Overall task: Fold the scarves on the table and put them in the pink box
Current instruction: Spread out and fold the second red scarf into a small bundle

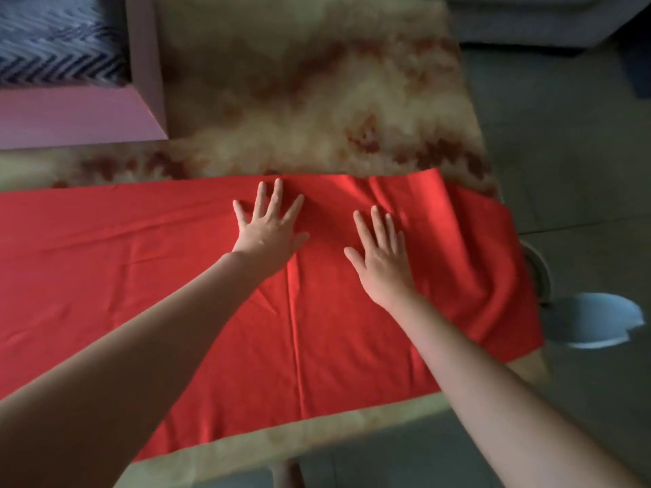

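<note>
At the centre of the frame, the left hand [269,227] and the right hand [382,255] lie flat with fingers straight and spread, side by side but apart, pressing on the red scarf [158,276]. They grip nothing. The scarf lies spread across the lower half of the table [317,100], creased, its right end hanging over the edge; it looks at most partly folded. In the upper left stands the pink box [70,114], holding a dark zigzag-patterned cloth [60,40], probably a scarf already put away. Count: 2 hands, 1 red scarf, 1 box, 1 cloth inside. Still to do: fold the red scarf and box it.
</note>
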